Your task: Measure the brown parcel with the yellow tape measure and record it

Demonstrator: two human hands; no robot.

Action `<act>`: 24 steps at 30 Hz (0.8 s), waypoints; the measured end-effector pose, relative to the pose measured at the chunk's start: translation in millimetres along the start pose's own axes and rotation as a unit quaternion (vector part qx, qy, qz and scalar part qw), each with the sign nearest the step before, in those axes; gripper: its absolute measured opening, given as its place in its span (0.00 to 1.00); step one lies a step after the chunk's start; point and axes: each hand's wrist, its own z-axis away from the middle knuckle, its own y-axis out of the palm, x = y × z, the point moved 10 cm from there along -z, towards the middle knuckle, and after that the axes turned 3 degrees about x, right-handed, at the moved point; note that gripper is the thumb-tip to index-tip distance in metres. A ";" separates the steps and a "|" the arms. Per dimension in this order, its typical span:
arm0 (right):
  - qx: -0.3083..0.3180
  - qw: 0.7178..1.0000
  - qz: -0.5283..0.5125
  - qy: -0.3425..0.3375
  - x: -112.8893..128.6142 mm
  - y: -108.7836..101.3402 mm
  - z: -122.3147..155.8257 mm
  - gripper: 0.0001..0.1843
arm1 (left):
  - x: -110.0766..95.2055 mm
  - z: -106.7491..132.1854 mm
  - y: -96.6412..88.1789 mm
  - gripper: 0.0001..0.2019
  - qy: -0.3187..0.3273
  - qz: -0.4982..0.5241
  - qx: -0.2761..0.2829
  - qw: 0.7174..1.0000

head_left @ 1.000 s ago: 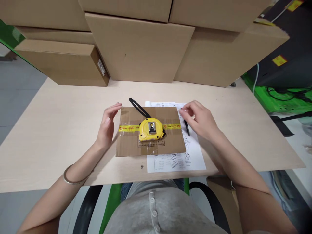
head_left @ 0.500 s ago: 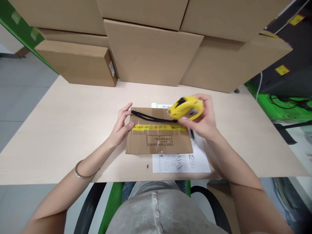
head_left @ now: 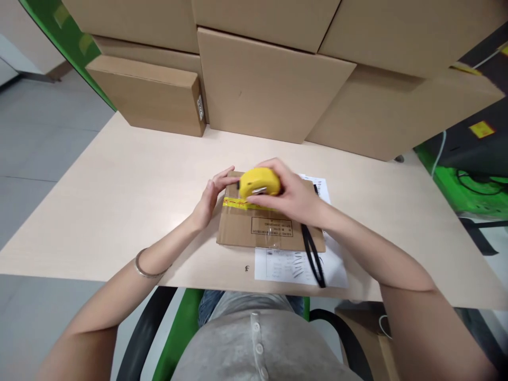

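Observation:
My right hand (head_left: 291, 193) is wrapped round a yellow tape measure (head_left: 260, 182), held over the upper left part of a flat cardboard box (head_left: 238, 227). The tape measure's black wrist strap (head_left: 312, 256) hangs over the box's right side onto a printed sheet. My left hand (head_left: 212, 196) is at the box's left edge. Its fingers are stretched out, one reaching the front end of the tape measure; whether it grips anything there is not clear. Yellow printed tape (head_left: 234, 202) runs across the box top, partly covered by my right hand.
The printed paper (head_left: 273, 267) lies partly under the box on the light wooden table (head_left: 151, 185). Large cardboard boxes (head_left: 270, 90) stand along the back, with a smaller carton (head_left: 159, 100) at back left. A green surface with cables (head_left: 480, 182) is at right.
My right hand has brought the tape measure left and down to the box's upper left. The strap has swung to the right side. My left thumb has left the box top.

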 end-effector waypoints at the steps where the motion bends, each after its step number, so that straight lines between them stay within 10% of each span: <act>1: 0.037 0.999 0.022 -0.004 1.8 17.2 -7.3 0.22 | 2.1 -0.3 -0.6 0.31 -0.010 0.025 -0.011 1.000; 6: 0.089 0.991 0.100 0.015 6.5 50.2 -23.0 0.20 | 16.5 0.0 -1.1 0.39 -0.069 0.078 -0.022 0.994; 12: 0.074 0.987 0.140 0.040 -6.2 39.9 -10.6 0.20 | 11.6 -0.2 -8.0 0.28 -0.032 -0.061 0.037 0.997; 24: -0.142 0.970 0.114 0.161 -74.4 -135.6 143.2 0.19 | -8.1 -4.4 -3.2 0.21 0.006 -0.142 0.099 0.985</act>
